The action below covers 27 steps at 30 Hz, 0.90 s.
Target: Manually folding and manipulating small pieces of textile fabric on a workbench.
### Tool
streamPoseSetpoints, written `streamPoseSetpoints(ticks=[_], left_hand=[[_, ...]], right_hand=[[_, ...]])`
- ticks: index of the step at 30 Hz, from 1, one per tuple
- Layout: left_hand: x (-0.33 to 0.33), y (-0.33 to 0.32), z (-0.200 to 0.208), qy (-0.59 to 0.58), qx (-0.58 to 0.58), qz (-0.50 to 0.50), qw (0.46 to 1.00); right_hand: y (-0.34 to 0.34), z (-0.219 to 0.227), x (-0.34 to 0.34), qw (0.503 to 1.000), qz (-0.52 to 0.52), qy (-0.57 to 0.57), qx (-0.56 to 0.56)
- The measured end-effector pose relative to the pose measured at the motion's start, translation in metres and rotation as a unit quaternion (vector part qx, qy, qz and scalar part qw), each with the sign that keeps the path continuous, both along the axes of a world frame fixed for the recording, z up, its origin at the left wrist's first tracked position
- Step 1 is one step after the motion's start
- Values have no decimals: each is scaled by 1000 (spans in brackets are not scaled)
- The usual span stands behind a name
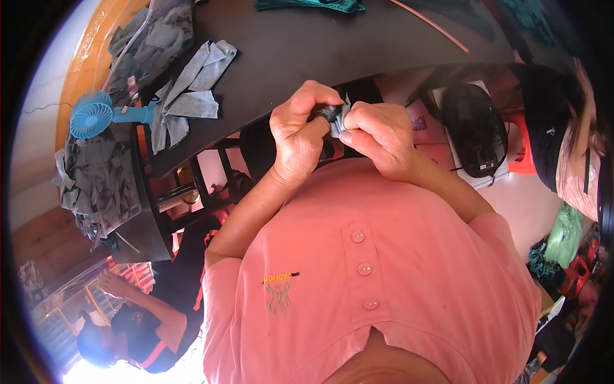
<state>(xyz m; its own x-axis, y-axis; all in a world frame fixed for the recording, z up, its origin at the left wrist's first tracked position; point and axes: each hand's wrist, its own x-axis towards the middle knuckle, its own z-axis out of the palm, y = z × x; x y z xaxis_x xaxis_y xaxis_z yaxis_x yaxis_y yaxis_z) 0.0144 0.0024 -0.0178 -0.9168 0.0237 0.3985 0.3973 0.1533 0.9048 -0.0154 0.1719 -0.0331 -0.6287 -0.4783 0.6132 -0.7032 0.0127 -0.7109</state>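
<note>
My left hand (299, 128) and my right hand (382, 133) are close together in front of my chest, near the edge of the dark table. Pinched in the fingers of my right hand is a small grey cloth piece (340, 123). The fingers of my left hand close round a dark bunched part (326, 113) that meets the grey cloth. Whether this dark part is the same cloth or a separate thing is hard to make out. My fingers hide much of both.
On the dark table (281, 51) lie grey cloth strips (195, 96), a blue fan (93, 115), green cloth (310, 5) and a thin rod (435, 29). Grey cloth heaps (99, 179) stand at the left. A black mesh-like object (474, 128) is at right; other people sit on both sides.
</note>
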Motion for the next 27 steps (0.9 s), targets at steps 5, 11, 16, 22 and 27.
streamPoseSetpoints(ticks=[5, 11, 16, 22, 27], left_hand=[[3, 2, 5, 5, -13, 48, 999], [-4, 5, -1, 113, -106, 44, 987], [-6, 0, 3, 79, -140, -16, 987], [3, 4, 10, -18, 57, 27, 998], [3, 5, 14, 35, 98, 78, 992]], right_hand=[[-3, 8, 3, 987, -36, -151, -51], [-12, 4, 0, 987, -40, -137, -71], [-3, 2, -2, 998, -27, -60, -21], [-5, 13, 1, 973, 20, -206, -98], [-1, 16, -1, 981, -47, -155, -106]])
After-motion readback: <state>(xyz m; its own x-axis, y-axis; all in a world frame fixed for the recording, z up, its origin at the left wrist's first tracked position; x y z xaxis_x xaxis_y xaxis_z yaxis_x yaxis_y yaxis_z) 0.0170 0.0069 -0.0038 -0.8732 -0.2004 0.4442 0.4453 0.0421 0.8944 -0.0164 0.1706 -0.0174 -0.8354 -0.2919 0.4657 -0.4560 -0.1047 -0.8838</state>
